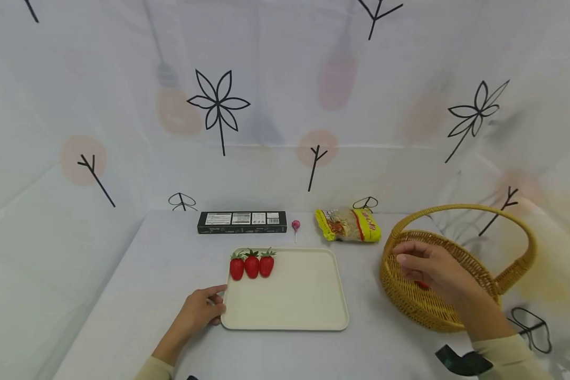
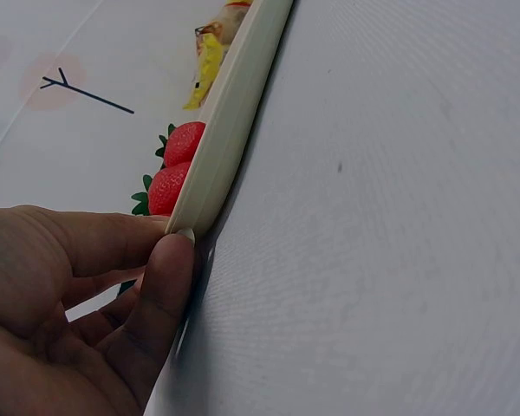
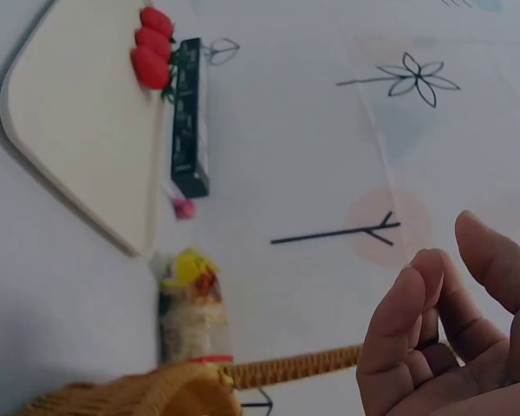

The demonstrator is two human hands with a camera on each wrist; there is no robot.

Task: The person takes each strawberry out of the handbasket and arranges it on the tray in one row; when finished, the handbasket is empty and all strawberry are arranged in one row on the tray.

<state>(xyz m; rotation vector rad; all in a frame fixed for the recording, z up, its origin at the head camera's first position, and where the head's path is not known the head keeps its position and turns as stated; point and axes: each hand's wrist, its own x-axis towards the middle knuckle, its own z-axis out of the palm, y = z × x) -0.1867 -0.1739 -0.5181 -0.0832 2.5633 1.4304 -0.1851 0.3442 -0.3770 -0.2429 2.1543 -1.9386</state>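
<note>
A cream tray (image 1: 294,295) lies on the white table with three red strawberries (image 1: 252,265) in a row at its far left corner, leaves toward the back. My left hand (image 1: 201,311) pinches the tray's left rim; the left wrist view has thumb and fingers at the edge. Over the left side of a wicker basket (image 1: 408,309) hovers my right hand (image 1: 425,266), its fingers loosely bent. The right wrist view shows nothing between thumb and fingers. Something red (image 1: 423,285) shows inside the basket, partly hidden by this hand.
Behind the tray lie a black box (image 1: 242,222) with white labels, a pink lollipop (image 1: 296,226) and a yellow-ended clear food packet (image 1: 348,225). The basket's tall handle (image 1: 461,207) arches above its right part. A patterned white cloth (image 1: 275,174) hangs at the back.
</note>
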